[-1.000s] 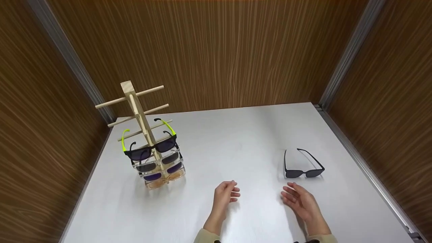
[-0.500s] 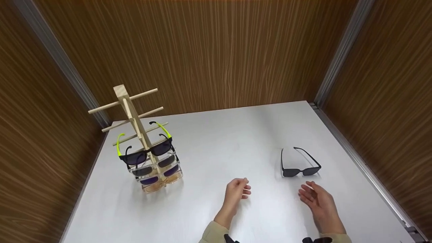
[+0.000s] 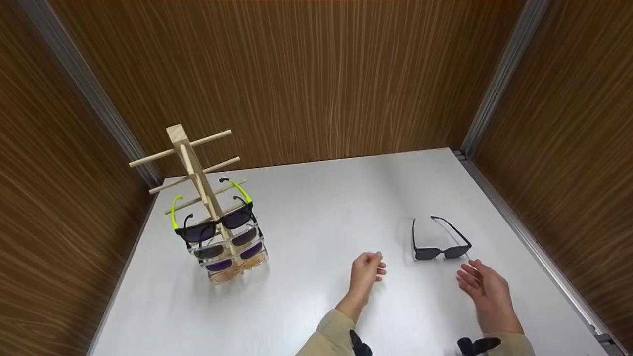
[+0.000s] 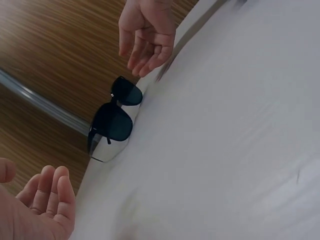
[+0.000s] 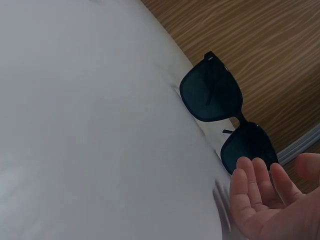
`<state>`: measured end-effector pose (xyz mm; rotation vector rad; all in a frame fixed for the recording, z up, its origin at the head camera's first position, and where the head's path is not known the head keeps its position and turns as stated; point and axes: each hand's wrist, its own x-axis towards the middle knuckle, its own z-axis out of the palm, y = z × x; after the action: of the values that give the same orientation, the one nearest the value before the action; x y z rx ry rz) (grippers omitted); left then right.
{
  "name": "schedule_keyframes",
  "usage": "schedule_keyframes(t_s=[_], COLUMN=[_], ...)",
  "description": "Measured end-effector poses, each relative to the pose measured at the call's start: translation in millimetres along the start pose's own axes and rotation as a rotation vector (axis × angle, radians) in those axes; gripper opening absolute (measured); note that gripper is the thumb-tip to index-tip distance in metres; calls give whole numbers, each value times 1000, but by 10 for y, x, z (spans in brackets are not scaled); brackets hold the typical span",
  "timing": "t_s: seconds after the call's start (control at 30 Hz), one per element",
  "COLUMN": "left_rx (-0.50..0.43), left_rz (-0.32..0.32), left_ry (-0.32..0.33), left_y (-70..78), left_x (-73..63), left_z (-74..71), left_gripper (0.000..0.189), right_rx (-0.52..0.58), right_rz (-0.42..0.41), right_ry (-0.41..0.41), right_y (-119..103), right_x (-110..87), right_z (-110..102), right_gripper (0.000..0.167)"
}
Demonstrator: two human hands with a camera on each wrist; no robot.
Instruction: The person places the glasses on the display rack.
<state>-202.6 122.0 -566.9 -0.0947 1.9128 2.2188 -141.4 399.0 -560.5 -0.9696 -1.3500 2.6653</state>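
Note:
Black sunglasses [image 3: 441, 252] stand on the white table, temples unfolded and pointing toward the back wall. In the head view my left hand [image 3: 366, 271] is left of them and a little nearer me, apart from them, fingers loosely bent and holding nothing. My right hand [image 3: 487, 291] is at their near right corner, fingers relaxed, with nothing in the grasp. From the right wrist view, its fingertips [image 5: 245, 162] overlap one lens of the sunglasses [image 5: 210, 92]; whether they touch cannot be told. The left wrist view has both hands on either side of the sunglasses [image 4: 116, 120].
At the left stands a wooden display rack [image 3: 195, 168] with crossbars. Several glasses hang on its lower bars, the top pair black sunglasses with yellow-green temples [image 3: 212, 225]. Wood-grain panels [image 3: 306, 79] enclose the white table [image 3: 316, 212] at the back and sides.
Both hands have moved to the right and slightly forward, the right one reaching the near right side of the black sunglasses. The view has shifted a little. The sunglasses and rack stay put.

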Motion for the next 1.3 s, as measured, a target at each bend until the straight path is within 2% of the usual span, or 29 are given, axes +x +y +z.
schedule_keyframes(t_s=[0.23,0.47,0.63,0.83,1.0,1.2,1.3], left_rx=[21,14,69,77,85,107,121], left_rz=[-103,-125,-186,-242,-268,-274,-271], left_ry=[6,-8,-34,-32,-52,-75,-77], left_y=[-38,-70,-43,-18,-15,-33,-45], left_x=[78,155,193,232,246,250,257], left_z=[228,477,638,796,864,886,888], left_gripper=[22,21,23,26,32,35,34], right_rx=[-14,-29,-55,-49,-109,-98,-108], right_rz=[6,15,27,29,1,9,12], right_ry=[18,20,37,59,45,4,-4], right_y=[-119,-166,-208,-267,-288,-285,-285], right_x=[49,112,165,226,280,302,312], right_z=[-53,-40,-2,32,66,99,117], right_gripper=[38,42,52,57,49,14,15])
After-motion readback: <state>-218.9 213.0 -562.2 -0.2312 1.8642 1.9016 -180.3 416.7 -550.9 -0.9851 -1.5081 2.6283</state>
